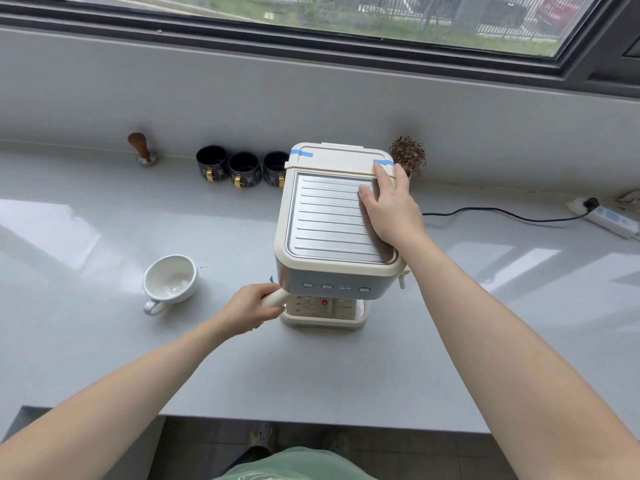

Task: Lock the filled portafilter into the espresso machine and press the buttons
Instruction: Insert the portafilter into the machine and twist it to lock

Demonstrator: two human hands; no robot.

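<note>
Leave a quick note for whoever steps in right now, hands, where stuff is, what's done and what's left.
Left hand: fingers closed on the portafilter handle under the espresso machine front.
Right hand: flat on the machine's top, bracing it.
White cup: empty, on the counter left of the machine, not under the spout.
Whether the portafilter is locked can't be seen.
Left: finish locking, press the buttons.

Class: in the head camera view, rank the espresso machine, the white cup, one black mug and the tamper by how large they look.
1. espresso machine
2. white cup
3. black mug
4. tamper
The mug and tamper stand farther back, so their true sizes are unsure.
</note>
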